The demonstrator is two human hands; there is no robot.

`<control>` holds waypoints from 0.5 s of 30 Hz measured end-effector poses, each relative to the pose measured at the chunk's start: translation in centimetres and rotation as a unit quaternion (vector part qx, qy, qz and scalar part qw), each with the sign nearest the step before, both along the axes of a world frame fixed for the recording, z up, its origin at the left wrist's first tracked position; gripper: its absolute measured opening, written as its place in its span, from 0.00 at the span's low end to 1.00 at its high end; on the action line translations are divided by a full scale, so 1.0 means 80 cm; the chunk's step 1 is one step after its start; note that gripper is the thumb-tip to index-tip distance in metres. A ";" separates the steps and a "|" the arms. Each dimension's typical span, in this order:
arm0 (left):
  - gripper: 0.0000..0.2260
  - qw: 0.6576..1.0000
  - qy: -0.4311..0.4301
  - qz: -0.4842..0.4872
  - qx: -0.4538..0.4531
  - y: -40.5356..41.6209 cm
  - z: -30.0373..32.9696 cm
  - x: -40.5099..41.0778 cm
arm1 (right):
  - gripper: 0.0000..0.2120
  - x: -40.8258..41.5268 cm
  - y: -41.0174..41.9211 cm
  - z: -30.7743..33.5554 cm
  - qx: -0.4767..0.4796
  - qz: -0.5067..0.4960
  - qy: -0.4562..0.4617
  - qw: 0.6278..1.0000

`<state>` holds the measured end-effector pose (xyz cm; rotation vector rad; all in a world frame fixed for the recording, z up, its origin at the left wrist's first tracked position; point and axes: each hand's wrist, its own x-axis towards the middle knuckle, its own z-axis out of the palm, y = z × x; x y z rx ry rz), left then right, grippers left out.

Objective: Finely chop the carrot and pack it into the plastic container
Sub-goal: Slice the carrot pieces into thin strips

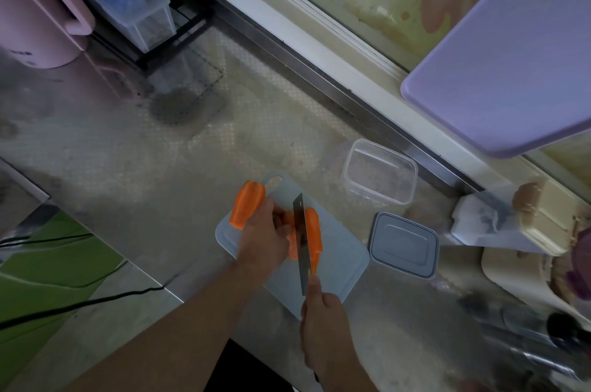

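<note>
Head cam: right hand (323,324) sits at approx 6 o'clock, fingers wrapped on the knife (302,243) handle, thumb along the spine. Blade runs from that hand toward 12, nearly straight up-frame, edge down in the carrot piece (311,233). Left hand (265,239), at 9 o'clock from the blade, fingers curled down onto the carrot's left part, just beside the steel; fingertips partly hidden. Carrot long axis lies approx 12-to-6, close to parallel w/ the blade, so this looks like a lengthwise split, not a crosscut. Right strip already stands apart on the blade's 3 o'clock side. Second carrot chunk (248,204) lies at 10-11 o'clock from left hand, axis tilted 1-to-7, overhanging the cutting board (335,263) edge. Plastic container (379,172) sits at 1-2 o'clock on the tabletop (160,167), nothing visible in it; its lid (404,244) at 3 o'clock beside the board. Right hand nearer the container.
</note>
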<state>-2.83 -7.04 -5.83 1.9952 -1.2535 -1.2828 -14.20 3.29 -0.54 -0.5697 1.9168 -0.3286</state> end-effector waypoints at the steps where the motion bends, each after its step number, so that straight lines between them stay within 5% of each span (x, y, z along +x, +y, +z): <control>1: 0.11 1.000 -0.001 -0.001 -0.004 0.000 0.000 0.001 | 0.26 0.001 -0.004 0.002 0.002 -0.001 -0.003 1.000; 15: 0.10 1.000 0.024 0.010 -0.006 0.001 0.001 -0.002 | 0.25 0.007 -0.033 0.005 0.025 0.027 -0.002 0.999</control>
